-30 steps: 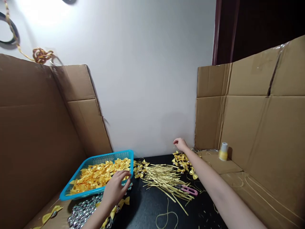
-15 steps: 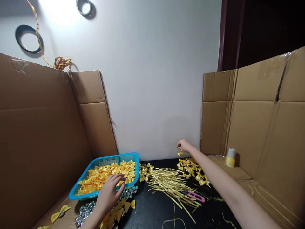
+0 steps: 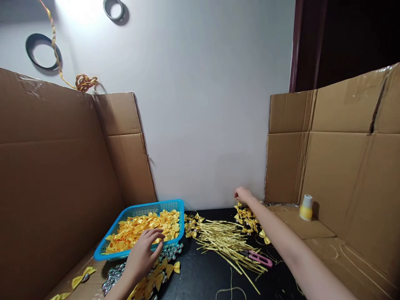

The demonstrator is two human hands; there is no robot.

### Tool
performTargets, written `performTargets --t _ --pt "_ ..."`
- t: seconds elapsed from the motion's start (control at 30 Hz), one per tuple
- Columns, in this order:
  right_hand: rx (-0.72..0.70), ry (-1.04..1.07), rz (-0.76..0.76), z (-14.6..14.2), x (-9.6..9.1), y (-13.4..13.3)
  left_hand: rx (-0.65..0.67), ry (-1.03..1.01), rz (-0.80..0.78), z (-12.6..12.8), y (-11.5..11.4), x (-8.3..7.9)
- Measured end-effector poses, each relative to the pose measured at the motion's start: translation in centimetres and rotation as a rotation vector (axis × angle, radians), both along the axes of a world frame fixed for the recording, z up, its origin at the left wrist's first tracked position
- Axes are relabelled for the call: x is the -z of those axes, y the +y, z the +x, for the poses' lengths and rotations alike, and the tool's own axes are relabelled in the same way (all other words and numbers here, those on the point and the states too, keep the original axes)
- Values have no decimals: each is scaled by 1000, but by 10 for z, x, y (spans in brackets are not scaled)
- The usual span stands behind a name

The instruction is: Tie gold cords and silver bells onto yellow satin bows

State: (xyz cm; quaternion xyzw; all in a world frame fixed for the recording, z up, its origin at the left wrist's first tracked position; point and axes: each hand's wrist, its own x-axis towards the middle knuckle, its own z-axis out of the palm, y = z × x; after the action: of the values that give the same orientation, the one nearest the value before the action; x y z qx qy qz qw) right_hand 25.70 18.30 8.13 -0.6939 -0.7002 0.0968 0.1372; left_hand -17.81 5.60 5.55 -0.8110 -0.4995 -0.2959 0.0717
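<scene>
My left hand (image 3: 146, 248) hovers at the near rim of the blue plastic basket (image 3: 103, 248), fingers apart and holding nothing. Yellow satin bows (image 3: 145, 225) fill the basket. At the back of the black tabletop my right hand (image 3: 243, 195) is closed in a pinch. From its fingertips a small yellow bow (image 3: 238, 205) hangs by a thin tie, right at the pile of finished bows with silver beads (image 3: 248, 220). Where that bow ends and the pile starts is hard to make out. Gold twist ties (image 3: 223, 237) lie heaped between the hands.
Pink thread snips (image 3: 261, 258) rest at the right of the ties. Silver beads (image 3: 114, 275) and loose bows (image 3: 162, 273) lie before the basket. A spool of yellow thread (image 3: 306, 207) stands at right. Cardboard walls (image 3: 346, 166) enclose both sides.
My right hand has come down slightly, bringing the dangling bow to the pile. My left hand stays over the basket's near rim. The whole view has shifted a little.
</scene>
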Motion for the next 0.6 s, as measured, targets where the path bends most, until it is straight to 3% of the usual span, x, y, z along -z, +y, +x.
performTargets --t 0.23,0.4,0.5,0.6 --pt "25 -32 13 16 -12 -7 -30 31 -47 3 3 -4" --pt "-67 16 129 19 -26 -24 -144 90 -117 4 16 -12" --pt "-182 77 207 15 -23 -57 -229 144 -187 -3 33 -17" --pt "-318 142 250 12 -3 -112 -216 215 -276 -9 54 -21"
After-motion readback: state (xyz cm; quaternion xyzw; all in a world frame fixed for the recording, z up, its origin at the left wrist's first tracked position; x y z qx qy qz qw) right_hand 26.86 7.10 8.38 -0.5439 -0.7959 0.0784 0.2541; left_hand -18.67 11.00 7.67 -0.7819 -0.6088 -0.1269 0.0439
